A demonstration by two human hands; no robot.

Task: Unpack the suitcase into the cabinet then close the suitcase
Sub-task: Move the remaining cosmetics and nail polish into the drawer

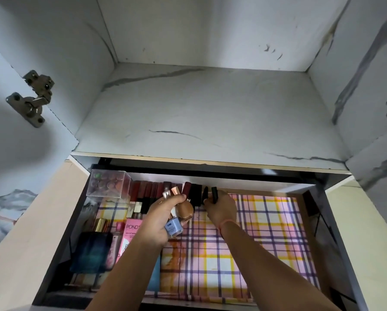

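An open cabinet drawer (309,221) lined with plaid paper lies below a bare marble-patterned shelf (206,113). My left hand (159,223) grips several small bottles: a blue nail polish (174,227), a tan bottle (184,209) and two with metallic caps (172,194). My right hand (221,208) pinches a small black tube (214,194) at the drawer's back edge, at the end of a row of dark red and black lipsticks (165,191). The suitcase is out of view.
At the drawer's left stand a clear plastic box (108,184), a pink Pond's box (132,230), a dark blue bottle (91,252), a pink bottle (117,243) and a gold-capped item (101,224). Open cabinet doors with metal hinges (34,97) flank both sides.
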